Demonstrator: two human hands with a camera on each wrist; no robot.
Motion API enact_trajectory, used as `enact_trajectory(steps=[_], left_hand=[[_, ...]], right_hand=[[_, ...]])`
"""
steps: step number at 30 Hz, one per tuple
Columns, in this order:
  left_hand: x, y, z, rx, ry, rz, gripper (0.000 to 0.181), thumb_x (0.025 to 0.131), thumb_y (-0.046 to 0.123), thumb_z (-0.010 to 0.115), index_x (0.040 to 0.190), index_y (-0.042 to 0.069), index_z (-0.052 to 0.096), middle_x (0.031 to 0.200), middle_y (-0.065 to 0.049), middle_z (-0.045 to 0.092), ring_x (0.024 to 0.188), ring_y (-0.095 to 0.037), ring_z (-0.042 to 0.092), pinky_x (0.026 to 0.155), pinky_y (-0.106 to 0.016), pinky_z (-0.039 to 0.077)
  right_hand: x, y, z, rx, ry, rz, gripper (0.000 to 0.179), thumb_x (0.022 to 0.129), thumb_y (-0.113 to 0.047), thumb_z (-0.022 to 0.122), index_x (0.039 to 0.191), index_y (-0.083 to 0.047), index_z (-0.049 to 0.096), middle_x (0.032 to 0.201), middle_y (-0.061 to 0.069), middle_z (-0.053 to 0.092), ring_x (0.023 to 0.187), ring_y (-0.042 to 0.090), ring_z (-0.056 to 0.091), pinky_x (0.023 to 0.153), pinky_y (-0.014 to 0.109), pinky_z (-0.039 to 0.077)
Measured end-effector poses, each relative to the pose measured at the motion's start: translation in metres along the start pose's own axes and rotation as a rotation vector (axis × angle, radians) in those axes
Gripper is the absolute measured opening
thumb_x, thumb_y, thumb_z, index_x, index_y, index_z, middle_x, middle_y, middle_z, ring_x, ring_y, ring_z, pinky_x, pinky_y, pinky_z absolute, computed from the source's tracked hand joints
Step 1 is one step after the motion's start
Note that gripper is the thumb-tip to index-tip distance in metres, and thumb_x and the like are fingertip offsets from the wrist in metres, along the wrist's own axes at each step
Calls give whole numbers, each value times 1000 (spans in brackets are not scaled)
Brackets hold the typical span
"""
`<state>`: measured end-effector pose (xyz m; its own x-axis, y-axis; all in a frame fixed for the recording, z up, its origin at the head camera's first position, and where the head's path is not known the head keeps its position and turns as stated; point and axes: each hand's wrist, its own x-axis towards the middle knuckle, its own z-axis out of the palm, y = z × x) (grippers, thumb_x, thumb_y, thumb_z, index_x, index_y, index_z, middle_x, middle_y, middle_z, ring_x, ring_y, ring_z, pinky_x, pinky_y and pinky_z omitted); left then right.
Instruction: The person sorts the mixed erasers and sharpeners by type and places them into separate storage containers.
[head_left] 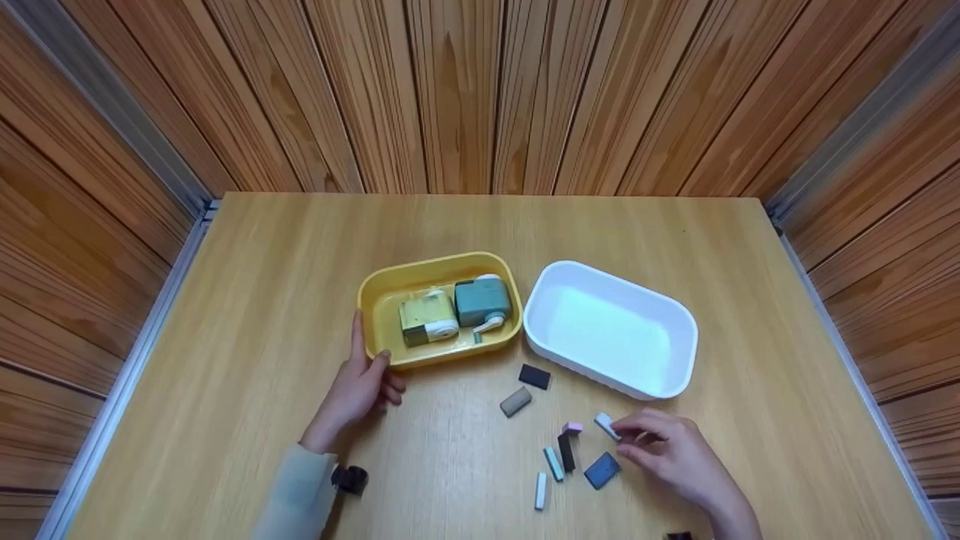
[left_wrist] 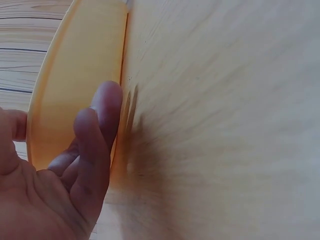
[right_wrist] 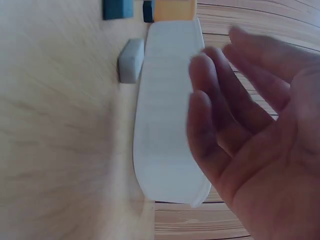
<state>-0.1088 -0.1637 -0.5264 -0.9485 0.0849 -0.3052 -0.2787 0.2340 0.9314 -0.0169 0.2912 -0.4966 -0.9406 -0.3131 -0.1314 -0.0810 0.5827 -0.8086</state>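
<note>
In the head view my left hand (head_left: pixel 358 382) touches the front left corner of a yellow bin (head_left: pixel 397 271), one finger straight along its outside. The left wrist view shows the other fingers loosely bent beside the bin's wall. Inside the bin lie a yellow-green and a teal boxy device (head_left: pixel 481 302), which look like hand-crank pencil sharpeners. My right hand (head_left: pixel 667 446) hovers by a small white eraser-like block (head_left: pixel 604 424). In the right wrist view its bent fingers are apart from that block and hold nothing. Just left of this hand lies a blue block (head_left: pixel 602 470).
A white bin (head_left: pixel 611 330) stands right of the yellow one. Below the bins lie a black block (head_left: pixel 534 376), a taupe block (head_left: pixel 516 403) and several small sticks, including a dark one (head_left: pixel 566 453) and a pink one (head_left: pixel 573 428). Wooden walls (head_left: pixel 465 97) enclose the table.
</note>
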Motion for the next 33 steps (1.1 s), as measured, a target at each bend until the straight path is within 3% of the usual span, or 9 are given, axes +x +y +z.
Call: enact_trajectory(steps=[4,9,22,33], left_hand=[[0,0,0,-7,3,-16,77,108,23,41,155,45,-16,80,-17,69,64,-30,67,55,-37,55],[1,0,-1,-10,3,-9,77,108,24,41,155,45,-16,81,-17,69,64,-31,67,56,-37,55],[-2,-1,2,-18,20,17,77,108,22,42,157,40,-15,79,-18,69,64,-32,68,55,-38,54],[0,-1,1,-7,28,2,77,107,24,42,156,43,-14,79,-16,69,64,-30,67,58,-37,55]], right_hand=[[2,3,2,34,-155,-4,32,89,-13,76,121,-12,71,111,1,70,94,16,64,82,27,53],[7,5,7,46,-239,12,40,88,-8,75,127,-13,69,117,-1,70,98,17,63,83,25,50],[9,9,15,-60,-256,1,38,85,-11,79,122,-21,73,114,-12,70,104,11,60,90,24,47],[12,7,18,-48,-308,34,42,83,-10,80,122,-20,70,112,-9,66,98,13,58,87,25,47]])
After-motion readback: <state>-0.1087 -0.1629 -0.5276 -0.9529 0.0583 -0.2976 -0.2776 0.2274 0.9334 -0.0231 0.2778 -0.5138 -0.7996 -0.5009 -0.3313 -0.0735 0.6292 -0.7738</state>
